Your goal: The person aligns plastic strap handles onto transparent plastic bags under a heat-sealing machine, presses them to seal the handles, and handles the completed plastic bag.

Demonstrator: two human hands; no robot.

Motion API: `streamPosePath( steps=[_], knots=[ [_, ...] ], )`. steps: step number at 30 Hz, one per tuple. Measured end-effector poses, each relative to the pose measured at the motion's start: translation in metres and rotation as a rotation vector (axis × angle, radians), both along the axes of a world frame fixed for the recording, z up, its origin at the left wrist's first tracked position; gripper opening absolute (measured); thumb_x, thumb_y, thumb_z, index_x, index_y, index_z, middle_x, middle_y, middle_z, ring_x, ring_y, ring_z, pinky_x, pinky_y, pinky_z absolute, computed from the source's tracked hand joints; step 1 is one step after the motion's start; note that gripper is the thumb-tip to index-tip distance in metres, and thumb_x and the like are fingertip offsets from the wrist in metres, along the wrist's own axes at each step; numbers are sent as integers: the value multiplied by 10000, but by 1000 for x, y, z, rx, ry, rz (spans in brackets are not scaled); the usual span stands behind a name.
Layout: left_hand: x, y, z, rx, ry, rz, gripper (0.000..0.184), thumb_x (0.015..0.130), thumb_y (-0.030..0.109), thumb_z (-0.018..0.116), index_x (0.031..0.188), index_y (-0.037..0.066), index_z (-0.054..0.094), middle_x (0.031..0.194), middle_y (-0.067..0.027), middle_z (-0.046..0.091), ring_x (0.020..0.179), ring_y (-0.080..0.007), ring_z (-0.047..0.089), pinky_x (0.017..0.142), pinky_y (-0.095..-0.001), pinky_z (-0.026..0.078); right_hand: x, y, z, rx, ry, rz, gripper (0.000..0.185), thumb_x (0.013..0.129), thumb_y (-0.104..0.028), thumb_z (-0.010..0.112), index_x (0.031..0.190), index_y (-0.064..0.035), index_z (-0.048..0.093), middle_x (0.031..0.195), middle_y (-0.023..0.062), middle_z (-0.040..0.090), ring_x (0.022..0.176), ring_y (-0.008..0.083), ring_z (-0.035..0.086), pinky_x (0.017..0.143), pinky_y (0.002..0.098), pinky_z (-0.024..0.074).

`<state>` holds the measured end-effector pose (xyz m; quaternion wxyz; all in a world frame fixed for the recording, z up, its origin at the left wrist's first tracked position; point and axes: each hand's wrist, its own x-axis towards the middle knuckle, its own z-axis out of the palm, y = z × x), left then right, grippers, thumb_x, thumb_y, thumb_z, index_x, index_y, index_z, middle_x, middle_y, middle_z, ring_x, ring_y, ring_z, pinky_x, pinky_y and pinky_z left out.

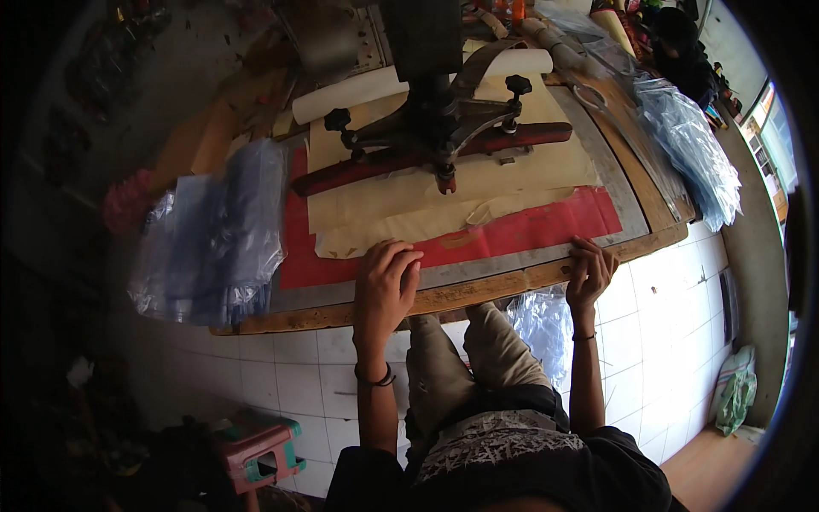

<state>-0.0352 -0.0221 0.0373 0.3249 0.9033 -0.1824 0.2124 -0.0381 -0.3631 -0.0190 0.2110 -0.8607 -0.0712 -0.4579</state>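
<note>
- Between the left grip [388, 266] and right grip [591, 266], a smooth red sheet [512, 233] lies flat.
- At its near edge, both grips have curled fingers; whether they pinch, I cannot tell.
- Toward the person, a bare grey strip borders the surface's [478, 291] worn wooden rim.
- Beyond the grips, ragged cream paper [375, 218] overlaps it.
</note>
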Motion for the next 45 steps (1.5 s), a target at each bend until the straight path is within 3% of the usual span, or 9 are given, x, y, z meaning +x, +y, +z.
streamPosePath(
  steps=[25, 32, 35, 38, 41, 45],
  knots=[
    [-2, 0, 0, -22, 6, -4, 113, 908, 64, 601, 994, 14, 654, 1056, -108, 632, 998, -305, 617, 847, -399, 500, -4, 0, 3, 4, 39, 15, 165, 924, -107, 510, 846, -69, 650, 1044, 56, 730, 982, 245, 638, 914, 352, 378],
    [-2, 0, -3, -12, -23, -16, 110, 889, 70, 607, 983, 29, 645, 1036, -98, 621, 981, -310, 590, 871, -418, 476, -9, -2, 5, 26, 87, 23, 133, 909, -100, 533, 873, -69, 657, 1104, 42, 716, 1060, 238, 616, 945, 369, 370],
    [-4, -1, 0, -3, -18, -12, 108, 886, 69, 609, 979, 31, 649, 1035, -99, 623, 980, -310, 593, 874, -418, 473, -12, 2, 12, 34, 75, 24, 136, 913, -109, 544, 893, -57, 668, 1032, 52, 723, 1015, 246, 624, 923, 369, 393],
    [-4, 1, -2, -19, -27, -34, 119, 887, 75, 611, 991, 31, 649, 1035, -105, 623, 977, -312, 597, 863, -417, 477, -9, -1, 17, 213, 153, 11, 101, 847, -87, 601, 902, -64, 683, 939, 50, 710, 942, 248, 627, 894, 399, 412],
    [-2, 6, 0, -75, 9, -87, 139, 894, 82, 607, 1015, 28, 649, 1033, -116, 621, 958, -321, 604, 852, -420, 481, 5, 7, 52, 232, 275, 9, 119, 875, -125, 615, 931, -56, 694, 860, 74, 686, 895, 268, 614, 865, 393, 437],
    [6, 11, 12, -42, 30, -29, 181, 905, 96, 602, 1067, 27, 642, 1030, -130, 620, 944, -330, 610, 852, -421, 481, 56, 22, 75, 46, 378, 224, 215, 908, -175, 604, 1071, -54, 675, 894, 94, 693, 940, 297, 615, 898, 401, 462]
  ],
)
